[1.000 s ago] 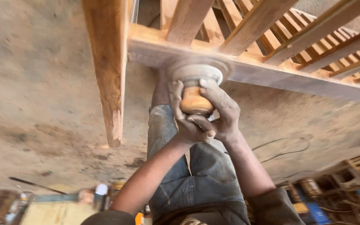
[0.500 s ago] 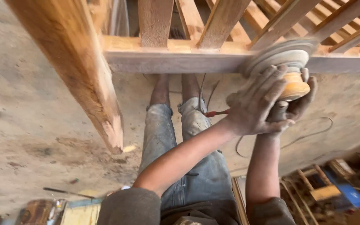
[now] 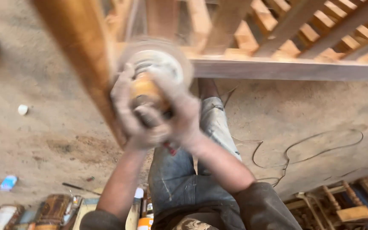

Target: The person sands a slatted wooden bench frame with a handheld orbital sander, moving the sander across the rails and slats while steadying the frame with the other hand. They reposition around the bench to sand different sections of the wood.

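Orange-bodied disc sander (image 3: 150, 87) with a round grey pad sits blurred between 2 dusty hands, its pad against the wooden frame rail (image 3: 286, 70) above them. Left hand (image 3: 128, 113) and right hand (image 3: 179, 115) both wrap closed around its body. Right of the hands, a thin cable (image 3: 307, 147) loops across the dusty floor (image 3: 43, 127).

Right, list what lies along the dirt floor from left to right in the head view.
Blue packet → small white lump → thin dark rod → the person's jeans-clad legs → looping cable → turned wooden pieces at the far right.
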Motion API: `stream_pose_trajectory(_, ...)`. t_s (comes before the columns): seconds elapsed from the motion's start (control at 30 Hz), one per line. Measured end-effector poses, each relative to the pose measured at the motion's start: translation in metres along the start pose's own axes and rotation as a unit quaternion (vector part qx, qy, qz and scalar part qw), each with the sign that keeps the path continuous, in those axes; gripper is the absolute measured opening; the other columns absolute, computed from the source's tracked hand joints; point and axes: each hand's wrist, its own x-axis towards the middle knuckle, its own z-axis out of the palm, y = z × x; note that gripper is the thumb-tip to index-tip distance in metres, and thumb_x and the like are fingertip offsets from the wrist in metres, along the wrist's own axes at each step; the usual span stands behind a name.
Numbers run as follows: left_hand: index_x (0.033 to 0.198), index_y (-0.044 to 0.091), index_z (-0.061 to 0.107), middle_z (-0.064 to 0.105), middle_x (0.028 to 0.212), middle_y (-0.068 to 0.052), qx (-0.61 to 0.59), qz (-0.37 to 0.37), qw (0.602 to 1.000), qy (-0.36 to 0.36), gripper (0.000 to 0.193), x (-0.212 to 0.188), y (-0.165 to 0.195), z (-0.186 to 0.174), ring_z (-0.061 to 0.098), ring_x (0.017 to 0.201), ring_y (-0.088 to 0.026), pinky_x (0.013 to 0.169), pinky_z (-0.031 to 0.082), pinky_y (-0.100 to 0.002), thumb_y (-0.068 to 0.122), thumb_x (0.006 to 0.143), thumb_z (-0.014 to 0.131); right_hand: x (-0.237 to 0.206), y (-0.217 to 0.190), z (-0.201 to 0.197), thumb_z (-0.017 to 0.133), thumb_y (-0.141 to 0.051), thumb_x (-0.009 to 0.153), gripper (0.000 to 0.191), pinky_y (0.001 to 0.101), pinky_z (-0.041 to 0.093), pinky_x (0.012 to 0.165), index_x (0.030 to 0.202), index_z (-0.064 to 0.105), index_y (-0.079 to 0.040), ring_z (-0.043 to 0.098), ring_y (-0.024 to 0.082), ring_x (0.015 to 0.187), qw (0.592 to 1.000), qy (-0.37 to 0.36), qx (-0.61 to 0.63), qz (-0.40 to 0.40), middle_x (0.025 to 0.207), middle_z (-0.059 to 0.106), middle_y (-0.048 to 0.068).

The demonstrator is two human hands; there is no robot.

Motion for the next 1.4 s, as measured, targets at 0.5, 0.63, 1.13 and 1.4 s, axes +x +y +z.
stream_pose_trajectory(0.5,0.147,0.014,0.044,0.055,0.146,-0.010,-0.016,0.136,0.973,-0.188,0.066,-0.067,0.031,0.209,0.056,0.135,-0.029,0.122,0.042,-0.051,0.063,0.104,0.046,-0.083,0.086,-0.201,0.062,-0.051,0.106,0.063,0.0364,0.059,0.104,0.150,0.051,-0.006,0.065,0.023,0.122,0.984,0.162,-0.035,0.067,0.135,0.062,0.012)
stream_pose_trajectory(0.63,0.147,0.021,0.044,0.055,0.141,-0.007,-0.008,0.142,0.968,-0.209,0.067,-0.077,0.056,0.297,0.055,0.135,-0.025,0.122,0.034,-0.055,0.068,0.099,0.048,-0.095,0.116,-0.264,0.059,-0.056,0.109,0.064,0.0360,0.053,0.104,0.147,0.052,-0.005,0.059,0.022,0.123,0.965,0.246,-0.035,0.079,0.139,0.058,0.012)
stream_pose_trajectory(1.13,0.138,-0.001,0.045,0.056,0.138,-0.015,0.080,0.109,0.985,-0.109,0.051,-0.039,0.021,0.110,0.058,0.131,-0.029,0.111,0.049,-0.046,0.043,0.111,0.050,-0.065,0.064,-0.110,0.079,-0.020,0.092,0.052,0.0370,0.058,0.094,0.138,0.059,-0.007,0.072,0.030,0.107,0.993,0.079,0.064,0.065,0.122,0.070,0.018)
stream_pose_trajectory(1.4,0.140,0.001,0.048,0.061,0.131,-0.022,0.082,0.152,0.969,-0.175,0.046,-0.061,0.048,0.227,0.063,0.124,-0.038,0.109,0.054,-0.049,0.033,0.107,0.053,-0.069,0.087,-0.229,0.075,-0.026,0.098,0.055,0.0348,0.064,0.092,0.145,0.056,-0.005,0.075,0.023,0.109,0.985,0.128,0.049,0.105,0.125,0.072,0.019)
